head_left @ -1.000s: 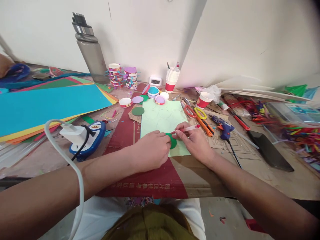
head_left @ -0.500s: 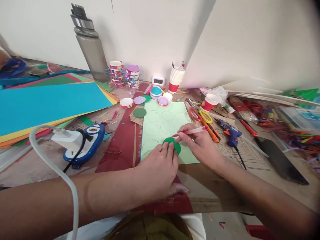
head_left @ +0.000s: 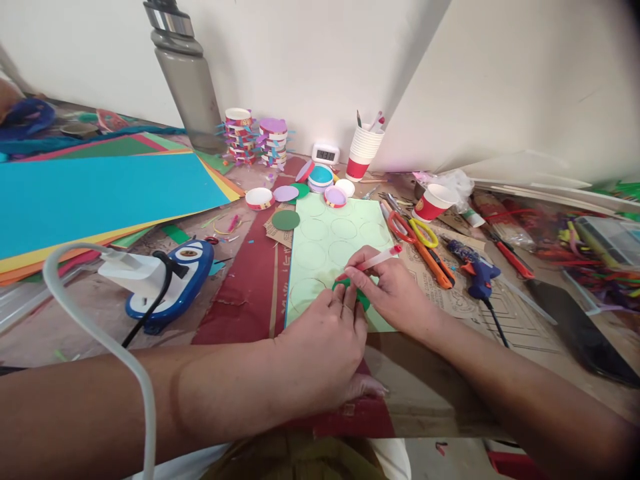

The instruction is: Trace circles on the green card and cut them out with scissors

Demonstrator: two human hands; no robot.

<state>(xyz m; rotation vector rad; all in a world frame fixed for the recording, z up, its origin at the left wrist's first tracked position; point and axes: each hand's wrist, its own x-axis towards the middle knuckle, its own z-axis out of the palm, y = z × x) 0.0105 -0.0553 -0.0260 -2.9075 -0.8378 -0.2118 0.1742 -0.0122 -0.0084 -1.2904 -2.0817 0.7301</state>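
Observation:
A green paper disc (head_left: 364,301) lies on the light green sheet (head_left: 314,252), partly hidden by my fingers. My left hand (head_left: 327,333) presses it down with outstretched fingertips, the thumb held apart near the table edge. In my right hand (head_left: 395,287) is a red-tipped pen (head_left: 381,257) with a pale barrel, gripped between thumb and fingers. Its point meets the far left rim of the disc. Several pencil-drawn circles cover the sheet.
Orange-handled scissors (head_left: 401,227), an orange cutter (head_left: 440,267) and a blue glue gun (head_left: 477,270) lie to the right, beyond them a phone (head_left: 583,333). Leftward are a blue power strip (head_left: 193,280) and coloured paper (head_left: 110,187). Stacked paper cups (head_left: 364,150) stand behind.
The pen point has shifted from the upper part of the disc's rim leftward along it, and my right hand has come closer to my left. The camera view has shifted slightly.

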